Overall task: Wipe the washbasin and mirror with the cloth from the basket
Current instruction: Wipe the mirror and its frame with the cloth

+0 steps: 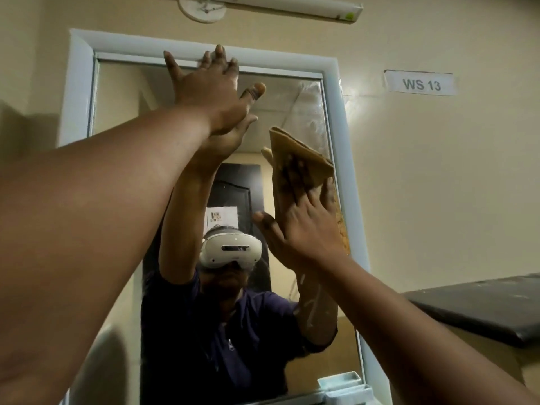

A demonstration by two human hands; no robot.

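The mirror (pixel 122 118) stands tall in a pale blue-white frame (pixel 79 83) on a cream wall (pixel 438 171), its long axis running up and down. The left hand (pixel 210 92) is flat at the top edge, about 12 o'clock on the glass, fingers spread apart, their tips reaching over the upper frame. The right hand (pixel 306 226) presses a tan cloth (pixel 298 159) flat against the glass near the right edge, at about 3 o'clock, fingers splayed apart over the cloth and nothing pinched. The cloth is folded, its long axis tilted up and slightly left, its top corner pointing toward 11 o'clock; its right corner lies just beside the right frame, so there is little room on that side. Bare glass lies open to the left and below the cloth. Streaky smears show on the glass at the upper right, toward 1 o'clock.

On the wall to the right of the frame, at 2 o'clock, a white label (pixel 420 83) reads "WS 13". A dark ledge (pixel 482 308) juts in at 4 o'clock. Above the mirror hang a round clock (pixel 201 10) and a long white tube light (pixel 292 7)
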